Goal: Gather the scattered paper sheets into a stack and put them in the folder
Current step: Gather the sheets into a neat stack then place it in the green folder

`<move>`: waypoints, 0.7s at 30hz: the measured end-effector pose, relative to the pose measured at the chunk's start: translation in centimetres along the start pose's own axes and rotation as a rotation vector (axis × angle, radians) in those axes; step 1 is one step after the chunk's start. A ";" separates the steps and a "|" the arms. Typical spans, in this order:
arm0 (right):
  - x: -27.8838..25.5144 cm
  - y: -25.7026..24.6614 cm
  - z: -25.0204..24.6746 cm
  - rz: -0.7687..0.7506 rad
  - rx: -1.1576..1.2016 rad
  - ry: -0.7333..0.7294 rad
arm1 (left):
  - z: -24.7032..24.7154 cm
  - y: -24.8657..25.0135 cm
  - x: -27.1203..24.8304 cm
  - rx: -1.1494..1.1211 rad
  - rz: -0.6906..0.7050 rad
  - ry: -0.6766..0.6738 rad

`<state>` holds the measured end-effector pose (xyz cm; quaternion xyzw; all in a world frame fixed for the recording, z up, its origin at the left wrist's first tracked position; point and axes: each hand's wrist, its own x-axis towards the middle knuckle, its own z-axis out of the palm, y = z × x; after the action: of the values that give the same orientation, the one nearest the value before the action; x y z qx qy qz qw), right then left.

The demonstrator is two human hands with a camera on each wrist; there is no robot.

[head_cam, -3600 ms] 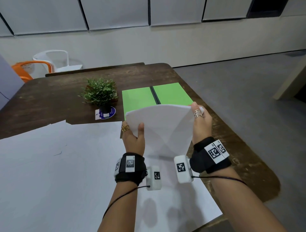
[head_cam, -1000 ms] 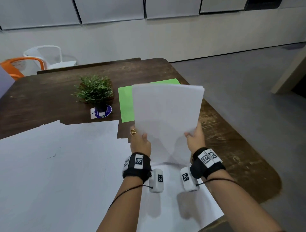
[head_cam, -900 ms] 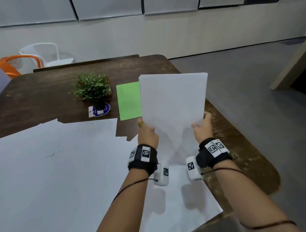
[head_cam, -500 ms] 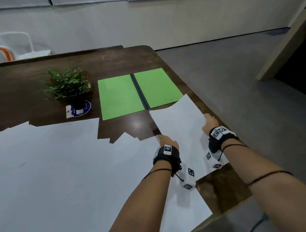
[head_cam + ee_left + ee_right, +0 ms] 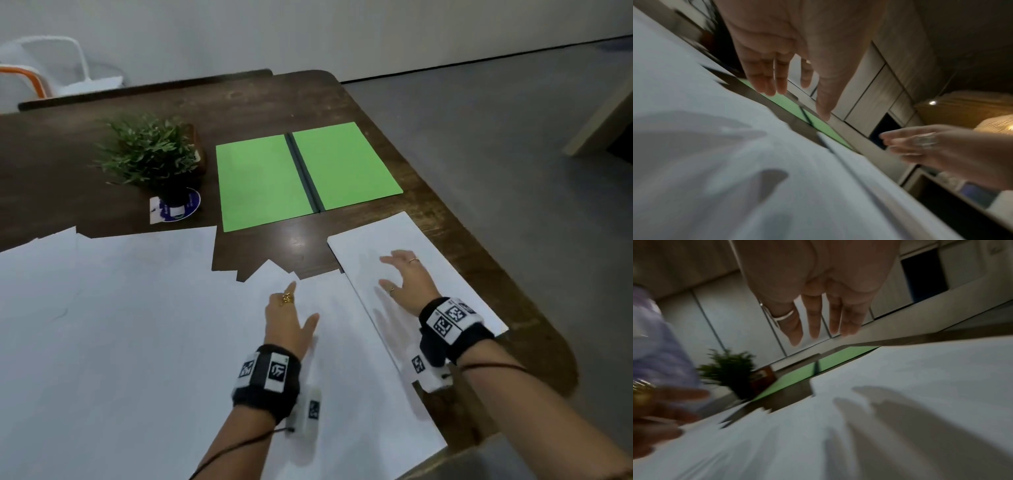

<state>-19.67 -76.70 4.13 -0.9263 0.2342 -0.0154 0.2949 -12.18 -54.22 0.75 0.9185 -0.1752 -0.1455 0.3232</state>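
Dark wood made up the surface (image 5: pixel 102 178), with grey floor beyond its right edge. Near that edge lay the gathered stack of paper sheets (image 5: pixel 428 260), squared and flat, apart from the scattered sheets (image 5: pixel 120 325) that covered the near and left part of the surface. Over the stack hovered the right hand (image 5: pixel 406 279), fingers spread and straight, holding nothing; the right wrist view showed its fingertips (image 5: pixel 815 331) clear of the paper, with their shadow below. Likewise the left hand (image 5: pixel 289 323) was wide open and empty above the scattered sheets, fingers extended, not touching them in the left wrist view. Beyond the stack the green folder (image 5: pixel 305 174) lay open and flat, just left of it a small potted plant (image 5: pixel 150 154).
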 end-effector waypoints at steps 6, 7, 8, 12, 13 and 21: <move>-3.9 -6.7 9.3 0.007 0.004 -0.333 | -8.2 -14.7 -4.1 0.572 -0.327 -0.144; -4.2 -7.6 10.9 0.053 -0.067 -0.394 | -9.5 -16.6 -5.3 0.613 -0.389 -0.176; -4.6 -8.4 12.3 0.092 -0.156 -0.436 | -10.6 -18.3 -6.7 0.600 -0.463 -0.190; -6.0 -11.0 16.1 0.157 -0.344 -0.422 | -13.2 -22.6 -12.1 0.489 -0.596 -0.216; -6.3 -11.8 16.7 0.152 -0.351 -0.415 | -13.3 -23.2 -12.8 0.485 -0.574 -0.204; -8.1 -17.7 21.1 0.052 -0.276 -0.466 | -14.1 -23.5 -13.1 0.432 -0.554 -0.215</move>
<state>-15.82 -49.09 -2.58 -0.9298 0.1836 0.2380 0.2123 -13.16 -23.98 -1.87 0.9576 0.0206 -0.2830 0.0498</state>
